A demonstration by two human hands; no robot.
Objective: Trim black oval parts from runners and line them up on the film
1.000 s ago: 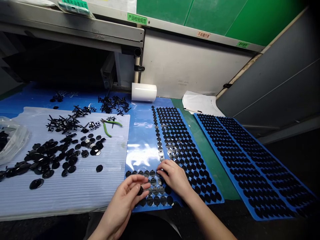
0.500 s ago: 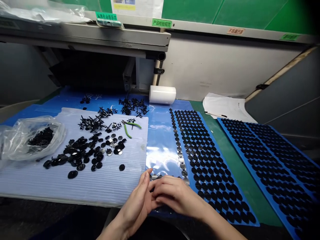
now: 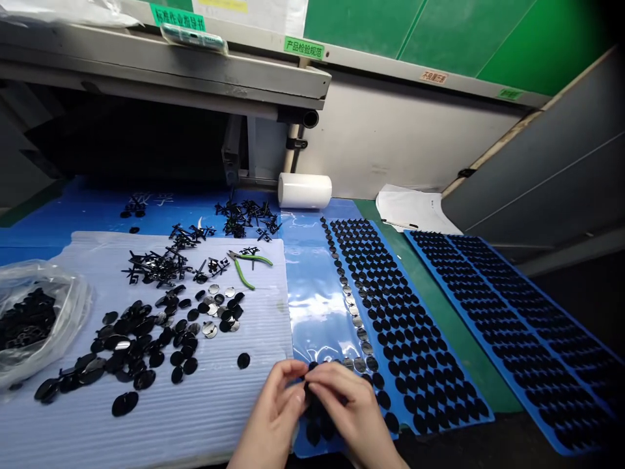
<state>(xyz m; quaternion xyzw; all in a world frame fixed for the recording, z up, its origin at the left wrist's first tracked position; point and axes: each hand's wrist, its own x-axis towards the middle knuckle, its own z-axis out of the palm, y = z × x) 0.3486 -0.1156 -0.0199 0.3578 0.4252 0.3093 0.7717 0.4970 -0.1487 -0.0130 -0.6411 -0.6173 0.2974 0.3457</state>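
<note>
My left hand and my right hand meet at the front of the blue sheet. Their fingers are closed, thumbs and fingertips pinching a small black disc that is mostly hidden between them. Below and around my hands, more black discs lie in rows on the same sheet. Left of my left hand, a single black disc rests on the pale ribbed board. A loose pile of discs, some with shiny faces, spreads farther left on that board.
Green-handled nippers lie beside black sprue scraps. A clear bag of black parts sits at left. A white roll stands at the back. Disc-covered blue sheets extend rightward; papers and a pen lie behind.
My hands have gone from loosely cupped together to pinching at the fingertips. The view has shifted, so the discs, bag and board appear lower and nearer.
</note>
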